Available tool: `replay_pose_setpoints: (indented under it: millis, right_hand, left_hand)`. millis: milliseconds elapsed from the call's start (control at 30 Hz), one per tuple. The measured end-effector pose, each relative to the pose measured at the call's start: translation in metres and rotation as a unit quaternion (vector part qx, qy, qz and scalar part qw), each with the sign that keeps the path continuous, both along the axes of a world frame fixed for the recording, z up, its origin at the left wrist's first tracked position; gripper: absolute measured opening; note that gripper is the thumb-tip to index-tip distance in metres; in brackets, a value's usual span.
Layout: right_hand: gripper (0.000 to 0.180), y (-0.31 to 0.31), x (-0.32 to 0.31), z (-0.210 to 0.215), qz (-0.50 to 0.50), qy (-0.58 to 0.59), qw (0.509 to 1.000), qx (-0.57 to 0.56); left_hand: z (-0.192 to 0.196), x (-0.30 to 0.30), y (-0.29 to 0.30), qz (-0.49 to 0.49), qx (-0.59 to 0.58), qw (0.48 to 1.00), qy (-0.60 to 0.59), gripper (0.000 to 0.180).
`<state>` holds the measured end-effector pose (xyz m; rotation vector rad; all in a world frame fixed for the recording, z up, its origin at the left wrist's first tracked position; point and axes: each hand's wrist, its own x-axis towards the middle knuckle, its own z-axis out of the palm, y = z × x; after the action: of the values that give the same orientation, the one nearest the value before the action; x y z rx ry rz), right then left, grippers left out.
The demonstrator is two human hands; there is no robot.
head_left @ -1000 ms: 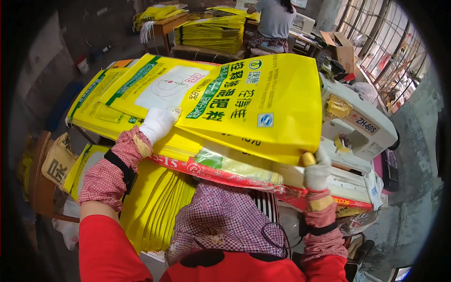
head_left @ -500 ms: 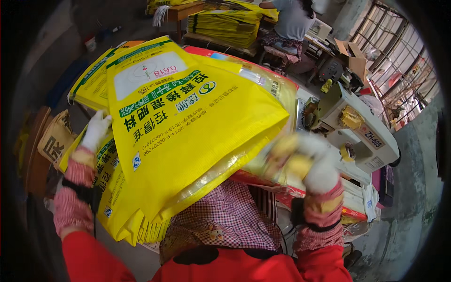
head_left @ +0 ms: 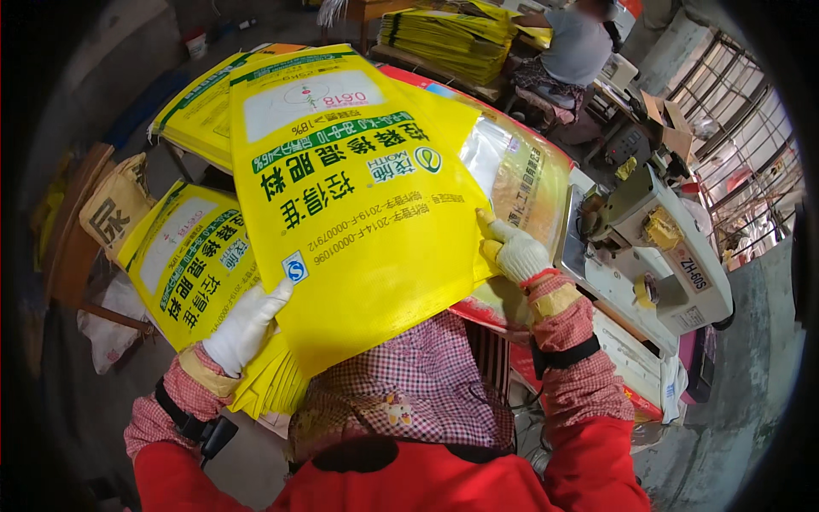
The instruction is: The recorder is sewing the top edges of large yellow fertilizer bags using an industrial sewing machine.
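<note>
A flat yellow woven sack (head_left: 384, 282) with green bands and dark print lies slanted across my front, its near edge above my checked apron. At its lower left edge is my white-gloved left hand (head_left: 243, 333), closed with the thumb on top and the other fingers hidden beneath. My right hand (head_left: 516, 252), in a white glove with yellowish fingertips, is closed on the sack's right edge. A stack of similar yellow sacks (head_left: 183, 294) sits under and beside my left hand, its edges fanned out near my wrist. More yellow sacks (head_left: 192, 111) lie beyond on the left.
A white sewing machine (head_left: 674, 256) stands at the right, by a table with a red-edged, clear-covered surface (head_left: 533, 183). A brown printed sack (head_left: 115, 205) is at far left. Another person (head_left: 572, 51) sits at the back, near a pile of yellow sacks (head_left: 448, 38).
The sack's near edge, raised and gaping before, now lies flatter. My left hand has come nearer along its left side. My right hand, blurred before, now rests still on its right edge.
</note>
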<state>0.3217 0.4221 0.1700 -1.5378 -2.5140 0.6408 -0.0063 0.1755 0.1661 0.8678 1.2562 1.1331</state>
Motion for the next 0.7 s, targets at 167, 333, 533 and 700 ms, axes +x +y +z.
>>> replay_pose_setpoints:
  millis: [167, 333, 533, 700]
  right_hand:
    - [0.054, -0.023, -0.015, -0.006, -0.033, -0.019, 0.998, 0.054]
    - [0.054, -0.03, -0.084, -0.012, 0.018, 0.008, 0.997, 0.077]
    - [0.05, -0.065, -0.216, -0.012, 0.156, -0.087, 0.981, 0.075]
    - [0.052, -0.111, -0.262, -0.074, 0.207, -0.18, 0.961, -0.017]
  left_hand:
    - [-0.004, 0.001, 0.009, 0.117, 0.028, 0.991, 0.051, 0.028]
    - [0.021, -0.039, -0.016, 0.255, 0.124, 0.942, 0.178, 0.014]
    - [-0.015, -0.083, -0.121, 0.416, 0.049, 0.849, 0.321, 0.008]
    - [-0.115, -0.024, -0.19, 0.436, -0.038, 0.879, 0.188, 0.029]
